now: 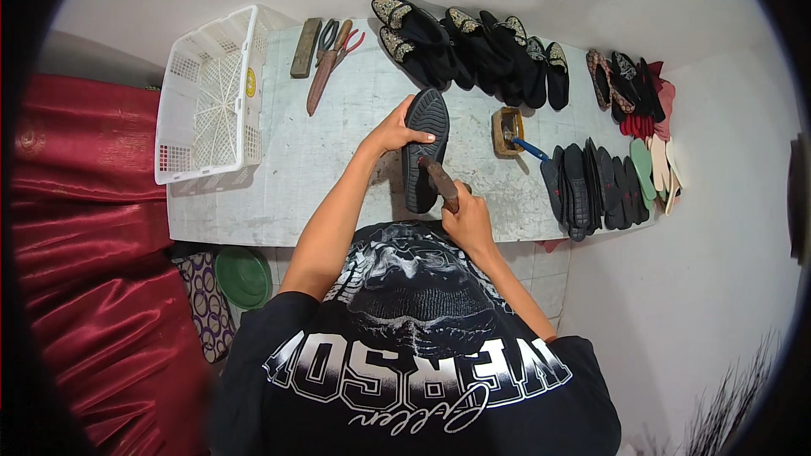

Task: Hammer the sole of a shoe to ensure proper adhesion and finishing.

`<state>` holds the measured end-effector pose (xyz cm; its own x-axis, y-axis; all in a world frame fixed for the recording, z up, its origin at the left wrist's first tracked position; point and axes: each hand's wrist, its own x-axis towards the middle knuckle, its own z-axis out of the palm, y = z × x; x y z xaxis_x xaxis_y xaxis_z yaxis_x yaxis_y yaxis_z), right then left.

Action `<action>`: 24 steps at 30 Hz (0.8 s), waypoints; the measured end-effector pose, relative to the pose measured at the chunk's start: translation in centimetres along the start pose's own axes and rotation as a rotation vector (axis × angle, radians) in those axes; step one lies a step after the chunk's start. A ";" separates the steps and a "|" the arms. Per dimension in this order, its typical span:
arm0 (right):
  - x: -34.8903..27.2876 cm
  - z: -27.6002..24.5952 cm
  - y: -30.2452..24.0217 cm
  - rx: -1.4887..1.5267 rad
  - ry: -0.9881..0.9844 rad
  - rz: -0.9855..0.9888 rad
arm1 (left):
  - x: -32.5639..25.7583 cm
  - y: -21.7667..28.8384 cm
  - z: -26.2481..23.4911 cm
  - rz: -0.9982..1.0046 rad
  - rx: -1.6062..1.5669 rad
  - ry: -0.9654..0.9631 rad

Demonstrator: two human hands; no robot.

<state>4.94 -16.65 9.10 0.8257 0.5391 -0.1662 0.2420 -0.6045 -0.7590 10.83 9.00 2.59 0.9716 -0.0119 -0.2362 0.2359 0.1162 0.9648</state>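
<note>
My left hand (395, 130) is closed on a black shoe (427, 114), its ridged sole turned up toward me, thumb lying across the sole's edge. In my right hand (468, 221) is a brown tool that looks like a hammer (441, 181). Its end meets the middle of the sole, though whether it touches or hovers I cannot tell. The shoe is over the near part of the white-covered table (279, 203). What covers the shoe's upper side is hidden.
A white plastic basket (251, 131) stands at the left. Behind lie a block (306, 49), a brown-sheathed knife (321, 83) and red-handled pliers (348, 46). Black shoes (481, 51) line the back. On the right are a glue tub (498, 137), a blue-handled brush (532, 150) and dark soles (576, 190).
</note>
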 end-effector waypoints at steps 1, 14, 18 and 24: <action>0.1 -0.2 -0.2 -0.001 0.000 -0.001 | 0.0 0.0 0.0 0.001 0.000 0.001; 0.1 -0.3 0.5 -0.081 0.004 0.045 | -1.4 -0.8 0.3 -0.017 -0.002 0.026; -0.1 -0.1 0.6 -0.055 0.048 -0.017 | -1.8 -1.2 0.4 0.000 -0.051 0.039; -0.1 0.4 0.4 -0.130 -0.020 -0.069 | -2.3 -1.1 0.6 -0.038 -0.051 0.018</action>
<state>4.76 -16.73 8.59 0.7944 0.5934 -0.1299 0.3631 -0.6353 -0.6816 8.38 8.28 2.18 0.9615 0.0006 -0.2747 0.2707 0.1667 0.9481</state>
